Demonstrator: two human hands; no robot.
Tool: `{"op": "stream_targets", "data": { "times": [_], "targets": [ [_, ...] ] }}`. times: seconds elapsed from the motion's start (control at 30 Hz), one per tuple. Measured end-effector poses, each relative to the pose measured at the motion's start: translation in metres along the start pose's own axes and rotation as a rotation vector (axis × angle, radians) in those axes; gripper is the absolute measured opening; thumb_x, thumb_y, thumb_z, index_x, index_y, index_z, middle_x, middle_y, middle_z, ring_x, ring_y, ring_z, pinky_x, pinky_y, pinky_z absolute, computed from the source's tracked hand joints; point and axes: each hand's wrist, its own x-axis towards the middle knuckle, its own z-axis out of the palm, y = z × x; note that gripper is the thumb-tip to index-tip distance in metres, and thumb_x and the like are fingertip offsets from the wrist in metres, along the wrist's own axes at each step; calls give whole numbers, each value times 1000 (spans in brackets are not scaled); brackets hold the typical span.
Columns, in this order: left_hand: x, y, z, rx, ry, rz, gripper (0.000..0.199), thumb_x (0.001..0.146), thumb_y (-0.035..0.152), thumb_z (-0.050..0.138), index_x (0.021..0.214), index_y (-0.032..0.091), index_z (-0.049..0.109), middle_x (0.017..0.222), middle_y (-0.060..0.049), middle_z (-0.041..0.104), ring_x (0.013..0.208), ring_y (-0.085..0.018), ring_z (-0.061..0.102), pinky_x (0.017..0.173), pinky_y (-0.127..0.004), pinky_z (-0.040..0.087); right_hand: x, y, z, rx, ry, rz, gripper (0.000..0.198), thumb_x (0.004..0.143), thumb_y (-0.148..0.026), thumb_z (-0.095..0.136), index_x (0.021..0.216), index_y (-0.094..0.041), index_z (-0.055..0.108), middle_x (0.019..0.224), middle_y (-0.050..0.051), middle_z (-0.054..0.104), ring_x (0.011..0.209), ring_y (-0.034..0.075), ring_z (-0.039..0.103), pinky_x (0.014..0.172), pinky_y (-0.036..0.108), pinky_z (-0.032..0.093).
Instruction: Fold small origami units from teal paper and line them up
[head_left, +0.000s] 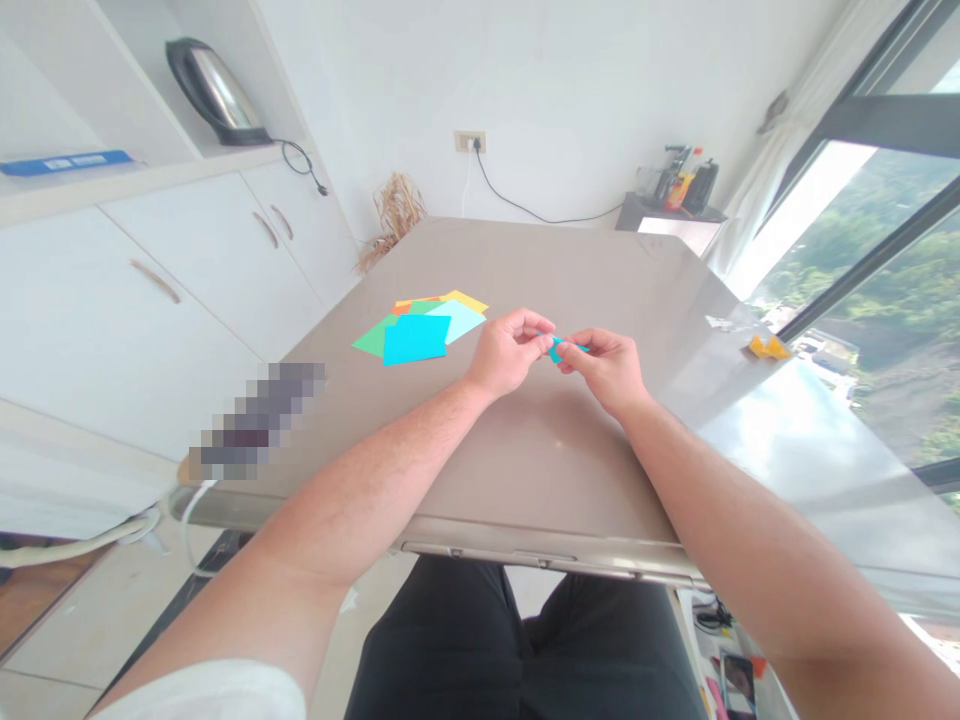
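Between my two hands is a small folded piece of blue paper (555,350), mostly covered by my fingers. My left hand (511,350) pinches its left end between thumb and fingers. From the other side, my right hand (604,365) grips it with thumb and forefinger. Both hands are close together, a little above or on the tabletop; the exact height cannot be told. Left of them lies a fanned pile of coloured paper sheets, with a bright blue sheet (416,340) on top and a green sheet (371,337), a pale mint sheet (461,320) and a yellow sheet (469,301) showing.
The brown table (510,460) reaches to the far wall. A folded orange-yellow paper piece (768,348) sits near its right edge by the window. A pixelated dark object (259,420) is at the left edge. An open drawer (727,650) holds small items at lower right.
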Motion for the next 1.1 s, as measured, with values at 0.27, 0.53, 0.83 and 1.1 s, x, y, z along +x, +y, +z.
{"op": "stream_targets", "data": {
  "times": [0.27, 0.53, 0.83, 1.1],
  "targets": [
    [1, -6, -2, -39, -13, -41, 28, 72, 36, 82, 92, 19, 72, 84, -5, 76, 76, -19, 71, 72, -33, 58, 2, 1, 0, 17, 14, -38, 24, 75, -44, 78, 72, -21, 72, 63, 1, 69, 63, 16, 61, 63, 31, 48],
    [0, -4, -2, -46, -27, -81, 22, 72, 36, 81, 80, 18, 71, 67, -2, 71, 64, -15, 65, 67, -30, 55, 1, 1, 2, -49, 12, -81, 19, 75, -38, 76, 74, -20, 73, 69, 1, 69, 66, 15, 60, 62, 29, 43],
    [-1, -3, 1, -86, -36, -75, 17, 74, 32, 77, 74, 17, 69, 66, -1, 70, 64, -14, 66, 66, -29, 54, -1, -2, 1, -70, 17, -71, 14, 74, -34, 75, 72, -20, 72, 69, 1, 70, 65, 16, 60, 62, 30, 43],
    [-3, 0, 2, -55, -86, -47, 14, 78, 29, 71, 74, 17, 65, 66, 0, 68, 62, -12, 63, 62, -26, 50, -2, -3, -1, -72, -6, -90, 13, 75, -32, 73, 70, -20, 71, 69, 1, 70, 66, 16, 61, 65, 31, 45]
  ]
}}
